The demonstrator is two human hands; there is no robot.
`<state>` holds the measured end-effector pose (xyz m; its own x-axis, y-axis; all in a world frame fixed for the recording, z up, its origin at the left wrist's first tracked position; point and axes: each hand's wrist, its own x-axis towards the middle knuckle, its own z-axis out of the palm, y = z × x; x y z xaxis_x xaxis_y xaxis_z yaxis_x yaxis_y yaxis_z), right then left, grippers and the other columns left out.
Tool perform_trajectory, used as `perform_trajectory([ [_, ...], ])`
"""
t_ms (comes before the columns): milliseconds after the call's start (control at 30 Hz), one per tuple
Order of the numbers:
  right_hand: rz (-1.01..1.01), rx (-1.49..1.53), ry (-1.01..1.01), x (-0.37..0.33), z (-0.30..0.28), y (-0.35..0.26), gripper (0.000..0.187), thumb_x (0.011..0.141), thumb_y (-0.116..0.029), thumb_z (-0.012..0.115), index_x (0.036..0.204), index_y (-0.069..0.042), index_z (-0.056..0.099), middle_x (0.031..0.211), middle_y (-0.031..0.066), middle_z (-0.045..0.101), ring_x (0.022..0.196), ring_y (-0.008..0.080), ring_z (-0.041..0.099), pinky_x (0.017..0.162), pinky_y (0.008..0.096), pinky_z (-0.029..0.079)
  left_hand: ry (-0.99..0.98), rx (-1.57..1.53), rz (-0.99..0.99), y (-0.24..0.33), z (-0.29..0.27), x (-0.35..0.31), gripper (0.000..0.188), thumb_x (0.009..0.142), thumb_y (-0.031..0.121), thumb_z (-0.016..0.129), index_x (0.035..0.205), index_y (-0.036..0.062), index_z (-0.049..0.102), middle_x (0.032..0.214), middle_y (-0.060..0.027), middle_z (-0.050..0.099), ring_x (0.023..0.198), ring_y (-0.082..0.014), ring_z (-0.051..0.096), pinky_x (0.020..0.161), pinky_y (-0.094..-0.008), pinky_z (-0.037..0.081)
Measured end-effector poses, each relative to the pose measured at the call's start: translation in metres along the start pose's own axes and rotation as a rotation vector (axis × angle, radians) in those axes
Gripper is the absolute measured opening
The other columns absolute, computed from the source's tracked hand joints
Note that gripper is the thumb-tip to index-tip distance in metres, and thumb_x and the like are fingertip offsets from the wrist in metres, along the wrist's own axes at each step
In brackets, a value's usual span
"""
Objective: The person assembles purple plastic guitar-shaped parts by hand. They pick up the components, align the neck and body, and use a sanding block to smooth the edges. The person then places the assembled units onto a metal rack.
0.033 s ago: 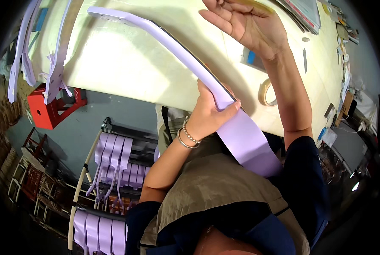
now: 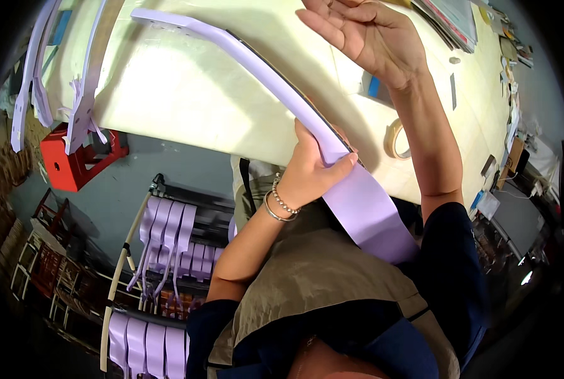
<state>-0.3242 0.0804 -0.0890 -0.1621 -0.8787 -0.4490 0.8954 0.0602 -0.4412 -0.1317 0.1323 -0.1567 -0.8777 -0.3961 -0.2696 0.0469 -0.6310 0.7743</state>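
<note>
My left grip (image 2: 317,163) is clenched around a long lilac strap (image 2: 375,211), which runs from over the desk (image 2: 187,95) past the desk's near edge toward my torso. My right grip (image 2: 383,47) is released, palm showing, above the desk's right side, and a beige tape roll (image 2: 390,140) lies close to the desk's near edge.
</note>
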Motion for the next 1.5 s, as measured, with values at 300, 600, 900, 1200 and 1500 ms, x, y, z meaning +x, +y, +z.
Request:
perform_trajectory([
  [300,-0.223,-0.995,-0.015,0.037,-0.002,0.022,0.022,0.085,-0.015,0.061,0.096,0.004,0.064,0.085,0.0102,0.066,0.078,0.0121,0.061,0.068,0.0226,0.049,0.015,0.027,-0.035,0.009,0.001,0.000,0.091,0.079,0.002,0.059,0.137,0.0028,-0.012,0.095,-0.0114,0.048,0.087,-0.0218,0.058,0.077,-0.0359,0.049],
  [600,-0.388,-1.298,-0.168,0.051,0.005,0.024,0.010,0.078,-0.007,0.067,0.084,0.001,0.066,0.077,0.0049,0.065,0.069,0.0092,0.058,0.063,0.0215,0.046,0.010,0.052,0.019,0.003,-0.002,0.000,0.087,0.083,0.008,0.057,0.137,0.0021,-0.011,0.093,-0.0123,0.050,0.083,-0.0203,0.056,0.078,-0.0358,0.047],
  [900,-0.446,-1.268,-0.334,0.059,0.005,0.025,0.007,0.077,-0.002,0.067,0.083,-0.001,0.067,0.076,0.0043,0.065,0.069,0.0088,0.057,0.064,0.0220,0.045,0.017,0.083,0.066,0.001,-0.002,0.000,0.086,0.082,0.007,0.056,0.137,0.0010,-0.009,0.092,-0.0122,0.051,0.083,-0.0205,0.057,0.079,-0.0353,0.047],
  [1200,-0.332,-1.244,-0.318,0.056,0.003,0.021,0.008,0.076,0.000,0.066,0.084,-0.001,0.066,0.077,0.0042,0.065,0.072,0.0090,0.058,0.066,0.0216,0.046,0.021,0.096,0.060,-0.001,-0.002,0.000,0.085,0.082,0.007,0.056,0.136,-0.0007,-0.009,0.092,-0.0119,0.051,0.083,-0.0203,0.057,0.080,-0.0359,0.047],
  [1500,-0.301,-1.246,-0.329,0.057,0.002,0.019,0.009,0.075,-0.003,0.067,0.084,-0.002,0.067,0.078,0.0039,0.065,0.073,0.0097,0.058,0.066,0.0219,0.046,0.022,0.066,0.055,0.001,-0.002,0.000,0.083,0.082,0.007,0.056,0.136,-0.0002,-0.006,0.092,-0.0118,0.050,0.082,-0.0196,0.057,0.078,-0.0355,0.048],
])
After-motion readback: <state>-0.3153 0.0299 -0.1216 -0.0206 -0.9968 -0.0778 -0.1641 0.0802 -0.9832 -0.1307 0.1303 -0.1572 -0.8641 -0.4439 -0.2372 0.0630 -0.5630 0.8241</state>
